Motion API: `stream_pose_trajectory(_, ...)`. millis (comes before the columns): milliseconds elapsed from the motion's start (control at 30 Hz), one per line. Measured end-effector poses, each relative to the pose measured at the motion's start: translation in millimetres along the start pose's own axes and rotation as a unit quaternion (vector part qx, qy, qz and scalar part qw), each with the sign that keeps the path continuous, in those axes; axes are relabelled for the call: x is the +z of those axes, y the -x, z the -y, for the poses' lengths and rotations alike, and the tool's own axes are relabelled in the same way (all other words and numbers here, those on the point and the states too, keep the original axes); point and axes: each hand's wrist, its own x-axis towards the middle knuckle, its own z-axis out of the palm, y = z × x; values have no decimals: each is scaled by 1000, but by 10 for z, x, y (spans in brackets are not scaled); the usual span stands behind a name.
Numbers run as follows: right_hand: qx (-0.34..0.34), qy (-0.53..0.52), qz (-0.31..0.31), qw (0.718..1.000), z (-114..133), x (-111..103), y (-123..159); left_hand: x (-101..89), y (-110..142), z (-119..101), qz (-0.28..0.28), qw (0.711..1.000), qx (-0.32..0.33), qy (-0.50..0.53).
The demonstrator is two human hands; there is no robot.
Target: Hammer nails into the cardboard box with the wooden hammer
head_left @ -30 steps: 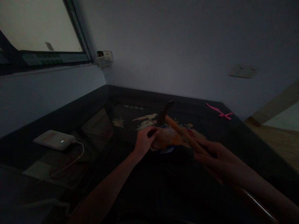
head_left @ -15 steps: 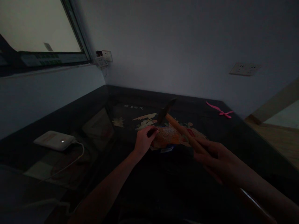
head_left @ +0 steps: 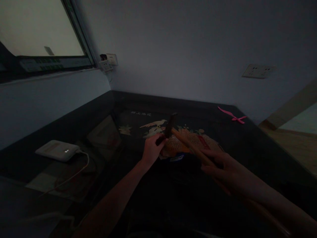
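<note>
My right hand [head_left: 225, 170] is wrapped round the wooden handle of a hammer [head_left: 185, 139]. The handle runs on past my wrist toward the lower right. Its dark metal head is low, close to the fingertips of my left hand [head_left: 153, 148]. That hand is closed in a pinch at the left end of a packet [head_left: 195, 140] with an orange, speckled surface, a red patch and a blue-and-white label. What the fingertips pinch is too dark to make out. The packet lies flat on the dark glossy table [head_left: 148, 185], partly hidden under the hammer handle.
On the left lies a white power bank [head_left: 57, 150] with a lit display and a white cable [head_left: 85, 162]. A pink ribbon [head_left: 231, 115] rests near the far right corner. Walls with sockets [head_left: 259, 71] border the table; a window [head_left: 44, 29] is upper left.
The hammer head has come down and slightly left, closer to my left fingertips. My right hand has shifted a little left with it. My left hand and the packet stay in place.
</note>
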Motion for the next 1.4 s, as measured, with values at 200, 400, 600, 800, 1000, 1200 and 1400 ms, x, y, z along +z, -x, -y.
stream_pose_trajectory(200,-70,14,-65,995,63,-64,29,8,3,-7,-2,1000,-7,18)
stream_pose_trajectory(400,20,-13,21,999,6,16,26,17,4,21,-1,1000,-9,10)
stream_pose_trajectory(600,-23,-41,-4,999,20,-12,45,12,1,7,-3,1000,0,16)
stream_pose_trajectory(800,1,-10,6,1000,-17,37,26,12,5,25,-2,1000,1,-1)
stream_pose_trajectory(1000,-56,-23,-30,998,38,-10,58,12,-1,4,-8,1000,3,11)
stream_pose_trajectory(1200,-5,-26,13,1000,-19,33,24,9,5,28,-1,1000,-4,-12)
stream_pose_trajectory(1400,3,-56,18,998,-37,23,52,9,-1,4,-5,1000,-9,6)
